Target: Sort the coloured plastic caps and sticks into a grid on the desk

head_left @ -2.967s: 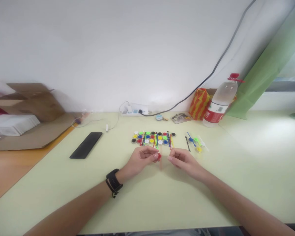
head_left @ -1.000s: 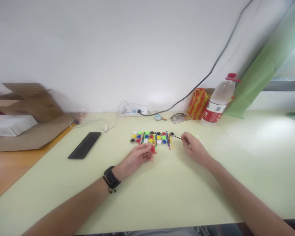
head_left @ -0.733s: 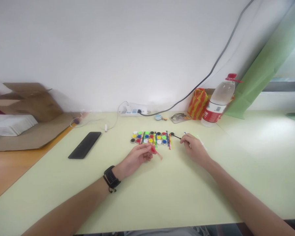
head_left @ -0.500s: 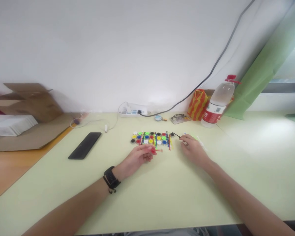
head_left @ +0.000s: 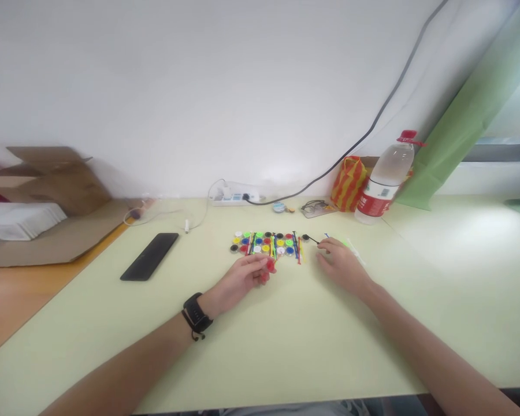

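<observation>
Between thumb and fingers, my left hand [head_left: 242, 280] holds a red round piece [head_left: 270, 265], just in front of rows of small coloured discs [head_left: 266, 249]. Coloured sticks [head_left: 295, 248] lie upright between and beside the discs. To the right, my right hand [head_left: 340, 263] has its fingertips closed on the end of a thin black stick [head_left: 312, 239]. The stick's other end meets a black disc [head_left: 305, 237]. Blue, green and white sticks [head_left: 356, 252] lie partly behind my right hand.
A black phone [head_left: 149, 257] lies at the left. Along the wall are a power strip [head_left: 234, 196], a striped bag [head_left: 349, 184] and a large water bottle [head_left: 383, 179]. An open cardboard box [head_left: 69, 179] with white packs stands at far left.
The small part sticking out from the red piece in my left hand has swung up and away from me. The black disc and stick at my right hand have shifted slightly right.
</observation>
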